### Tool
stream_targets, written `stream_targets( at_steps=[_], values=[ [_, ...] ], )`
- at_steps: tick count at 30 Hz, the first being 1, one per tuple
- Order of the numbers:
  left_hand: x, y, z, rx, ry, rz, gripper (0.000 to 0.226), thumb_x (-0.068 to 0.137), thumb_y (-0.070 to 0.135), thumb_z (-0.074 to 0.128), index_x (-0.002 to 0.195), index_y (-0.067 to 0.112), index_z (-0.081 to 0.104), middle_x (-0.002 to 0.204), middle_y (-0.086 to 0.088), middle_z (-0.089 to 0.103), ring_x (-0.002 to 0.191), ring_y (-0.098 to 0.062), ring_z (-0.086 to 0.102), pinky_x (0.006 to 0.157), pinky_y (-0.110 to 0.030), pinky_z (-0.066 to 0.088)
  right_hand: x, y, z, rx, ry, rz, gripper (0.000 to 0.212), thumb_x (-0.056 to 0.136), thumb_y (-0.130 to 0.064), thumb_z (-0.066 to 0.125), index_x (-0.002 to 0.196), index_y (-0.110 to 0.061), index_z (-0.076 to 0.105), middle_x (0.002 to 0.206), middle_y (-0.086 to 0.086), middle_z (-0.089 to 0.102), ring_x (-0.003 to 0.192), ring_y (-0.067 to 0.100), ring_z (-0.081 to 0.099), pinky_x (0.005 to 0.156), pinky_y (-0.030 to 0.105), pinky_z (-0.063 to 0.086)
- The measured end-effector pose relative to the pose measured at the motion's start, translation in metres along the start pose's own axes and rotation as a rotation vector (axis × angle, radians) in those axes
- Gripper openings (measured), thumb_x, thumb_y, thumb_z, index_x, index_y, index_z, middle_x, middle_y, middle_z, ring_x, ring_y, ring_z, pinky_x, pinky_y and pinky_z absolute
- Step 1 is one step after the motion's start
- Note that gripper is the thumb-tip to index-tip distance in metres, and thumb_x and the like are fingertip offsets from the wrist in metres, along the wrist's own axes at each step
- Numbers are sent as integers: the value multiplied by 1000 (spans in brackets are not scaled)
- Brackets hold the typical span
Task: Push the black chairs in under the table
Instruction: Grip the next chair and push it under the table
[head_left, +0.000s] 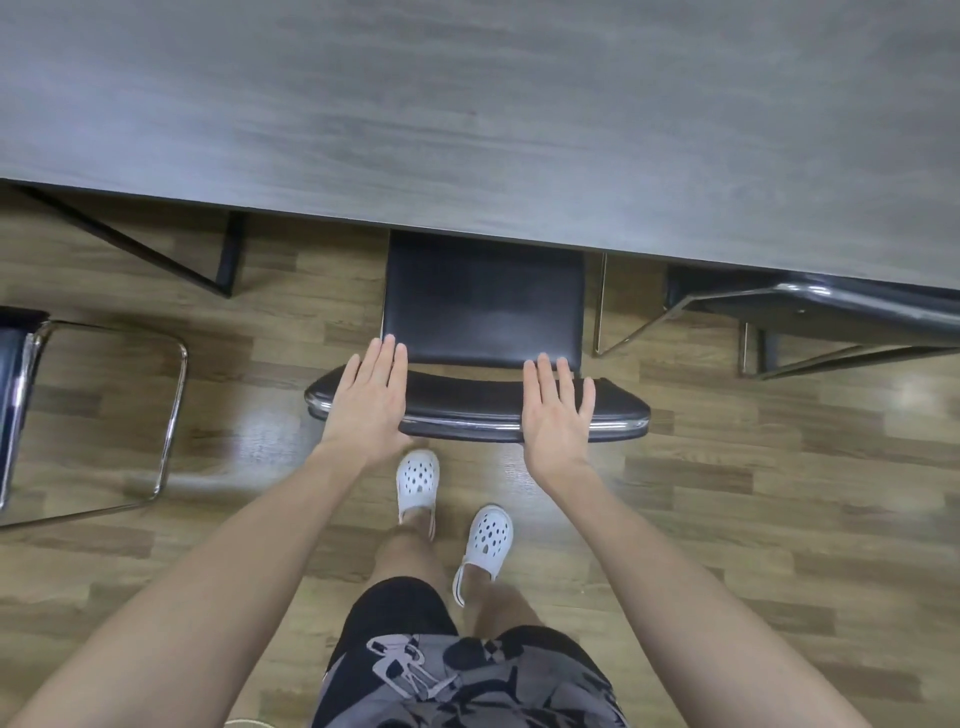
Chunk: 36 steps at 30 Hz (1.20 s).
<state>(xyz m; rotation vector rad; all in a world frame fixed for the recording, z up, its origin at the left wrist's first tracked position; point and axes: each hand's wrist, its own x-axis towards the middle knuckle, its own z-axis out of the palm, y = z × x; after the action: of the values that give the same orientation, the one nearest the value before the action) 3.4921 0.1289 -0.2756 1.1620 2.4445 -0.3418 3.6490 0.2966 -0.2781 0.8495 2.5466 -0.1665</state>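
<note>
A black padded chair (480, 306) stands straight ahead, its seat partly under the grey table (467, 114). Its curved backrest (467, 402) runs across in front of me. My left hand (370, 400) lies flat with straight fingers over the backrest's left end. My right hand (557, 410) lies flat the same way over its right part. A second black chair (810, 312) stands to the right, mostly under the table. A third chair (15, 374) with a chrome frame stands at the far left, away from the table.
The floor is wood-look planks. The table's black leg frame (228, 260) stands to the left of the middle chair. Chrome chair legs (602, 312) show to its right. My feet in white clogs (415, 480) are just behind the backrest.
</note>
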Motion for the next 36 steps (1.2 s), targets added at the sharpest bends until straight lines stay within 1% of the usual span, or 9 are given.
stream_targets(
  at_steps=[4,6,9,13,18,22,29,33,36],
  values=[
    [17,-7,-11,13,1,-13,124,73,56,74,153,4,-6,163,-13,-7,150,-27,-6,121,-44,4,15,-3,-6,38,48,11,105,76,11,63,154,-8,-5,163,10,-7,150,30,-9,118,50,-2],
    [26,-12,-16,12,14,-21,125,72,53,76,153,4,-6,163,-13,-7,150,-27,-6,121,-45,3,25,-7,-11,59,75,22,103,77,14,58,153,-7,-8,163,11,-10,149,30,-11,119,50,0],
    [39,-19,-24,24,23,-28,126,71,48,78,153,2,-6,163,-14,-6,150,-29,-5,120,-46,3,38,-13,-19,64,99,36,101,80,11,57,152,-5,-11,162,13,-13,149,32,-12,119,49,2],
    [56,-30,-33,51,12,-57,129,71,47,79,151,1,-10,162,-15,-9,150,-30,-7,120,-46,2,55,-20,-29,75,110,45,97,83,10,54,152,-5,-11,162,13,-13,149,31,-12,119,49,1],
    [78,-41,-43,77,3,-50,132,71,49,80,151,1,-13,162,-15,-11,150,-30,-9,120,-46,1,73,-26,-41,64,108,55,103,80,9,59,152,-4,-13,161,14,-14,148,33,-14,118,50,0],
    [94,-52,-51,75,3,-38,130,72,46,81,151,1,-13,162,-15,-12,150,-29,-9,120,-47,1,90,-32,-48,94,118,65,101,80,12,56,153,-5,-11,162,13,-13,149,31,-13,118,49,-2],
    [120,-67,-65,67,18,-20,130,72,43,81,151,2,-14,161,-14,-14,149,-28,-11,119,-47,0,117,-38,-59,90,120,84,101,80,12,57,153,-7,-9,162,11,-11,149,30,-12,118,50,-4],
    [130,-68,-71,76,48,-10,132,69,44,82,151,2,-13,159,-16,-22,149,-29,-13,120,-47,1,128,-36,-64,77,121,86,100,80,9,58,153,-6,-9,163,11,-10,149,30,-11,118,50,-4],
    [137,-70,-75,82,52,2,132,69,45,82,151,2,-13,160,-15,-19,149,-29,-12,119,-47,-1,136,-35,-68,80,124,86,102,80,8,60,153,-6,-9,163,11,-8,149,30,-9,118,50,-4]
  ],
)
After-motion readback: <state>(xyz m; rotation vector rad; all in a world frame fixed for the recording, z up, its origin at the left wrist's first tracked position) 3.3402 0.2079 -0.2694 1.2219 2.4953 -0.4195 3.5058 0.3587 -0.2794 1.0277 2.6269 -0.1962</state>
